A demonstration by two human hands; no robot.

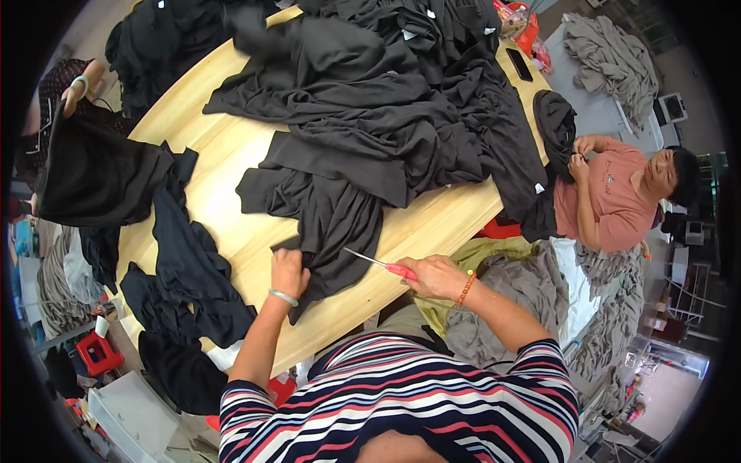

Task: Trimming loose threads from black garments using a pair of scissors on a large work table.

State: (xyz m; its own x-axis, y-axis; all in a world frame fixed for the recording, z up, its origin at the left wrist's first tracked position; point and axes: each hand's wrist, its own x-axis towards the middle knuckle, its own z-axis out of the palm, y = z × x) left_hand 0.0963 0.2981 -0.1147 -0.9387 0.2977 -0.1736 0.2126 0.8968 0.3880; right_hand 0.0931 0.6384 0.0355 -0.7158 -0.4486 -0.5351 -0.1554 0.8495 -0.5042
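Note:
My left hand (289, 276), a pale bangle on its wrist, pinches the edge of a dark garment (340, 224) that lies creased on the table's near part. In my right hand (436, 276) is a pair of scissors (400, 270) with red handles. Their thin metal blades look closed and point left over the garment's right edge. My fingers hide most of the handles. The garment's far end runs under a large heap of dark garments (370, 100), so its full shape is hidden.
The pale wooden table (220, 185) has a curved edge. Navy garments (193, 262) hang over its left side, where another person holds up a black garment (104, 166). A co-worker in pink (610, 185) handles dark cloth at right. Grey fabric (509, 301) lies near my right arm.

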